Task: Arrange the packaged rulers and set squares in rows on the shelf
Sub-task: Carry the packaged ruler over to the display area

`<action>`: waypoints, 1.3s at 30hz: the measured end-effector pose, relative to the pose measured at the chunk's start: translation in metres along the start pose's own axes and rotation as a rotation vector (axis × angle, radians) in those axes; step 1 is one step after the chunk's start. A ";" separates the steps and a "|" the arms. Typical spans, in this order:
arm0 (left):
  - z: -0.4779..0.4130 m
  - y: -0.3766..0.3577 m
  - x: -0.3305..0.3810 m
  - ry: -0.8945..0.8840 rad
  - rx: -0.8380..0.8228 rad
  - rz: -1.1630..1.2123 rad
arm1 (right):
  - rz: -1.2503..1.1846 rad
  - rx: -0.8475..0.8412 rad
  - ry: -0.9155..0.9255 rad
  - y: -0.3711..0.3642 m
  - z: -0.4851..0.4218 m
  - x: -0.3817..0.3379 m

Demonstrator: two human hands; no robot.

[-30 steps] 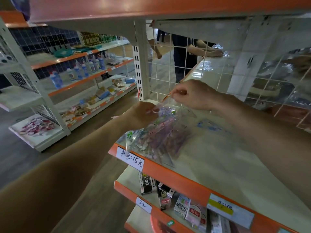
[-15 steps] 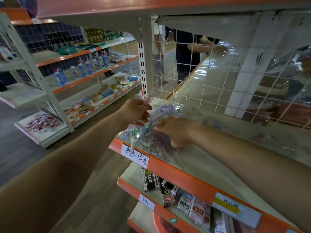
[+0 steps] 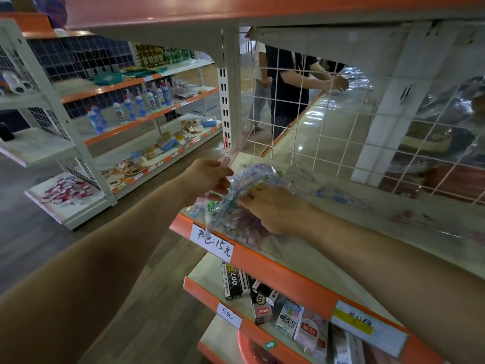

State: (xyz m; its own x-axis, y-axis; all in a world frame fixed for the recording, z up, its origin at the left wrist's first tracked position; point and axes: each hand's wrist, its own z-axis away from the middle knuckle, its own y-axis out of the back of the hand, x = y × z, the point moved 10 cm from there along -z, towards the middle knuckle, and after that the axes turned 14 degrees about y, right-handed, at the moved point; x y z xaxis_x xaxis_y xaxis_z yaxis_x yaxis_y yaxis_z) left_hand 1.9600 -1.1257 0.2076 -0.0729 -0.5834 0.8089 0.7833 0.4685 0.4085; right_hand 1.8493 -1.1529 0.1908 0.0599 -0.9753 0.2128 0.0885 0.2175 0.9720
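Note:
A stack of clear packets with rulers and set squares [image 3: 236, 219] lies at the left front corner of the cream shelf [image 3: 328, 258] with its orange front edge. My left hand [image 3: 210, 177] pinches one clear packaged ruler [image 3: 237, 145], which stands tilted up toward the white upright. My right hand [image 3: 275, 206] rests on top of the stack, its fingers curled on the packets. More clear packets [image 3: 338, 195] lie flat further right on the shelf.
A white wire grid [image 3: 328, 122] backs the shelf, a white upright [image 3: 231, 101] stands at its left, and another shelf board hangs low overhead. A person stands behind the grid. Boxed stationery [image 3: 262, 298] fills the shelf below. A second shelving unit stands to the left.
My right hand dropped from the back of the shelf onto the packet stack. My left hand lifted one packaged ruler up out of the stack toward the upright.

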 end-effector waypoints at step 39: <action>0.080 -0.202 0.085 0.010 -0.808 0.387 | -1.385 0.874 -0.686 0.029 0.207 0.127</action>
State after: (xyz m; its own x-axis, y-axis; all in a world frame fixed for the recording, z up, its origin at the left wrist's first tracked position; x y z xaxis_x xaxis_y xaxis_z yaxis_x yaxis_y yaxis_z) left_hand 1.7461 -1.2169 0.2282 0.2888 -0.4887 0.8233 0.9480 0.0258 -0.3172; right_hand 1.6539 -1.2784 0.2670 0.0004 -0.2990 -0.9543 -0.8098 -0.5600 0.1751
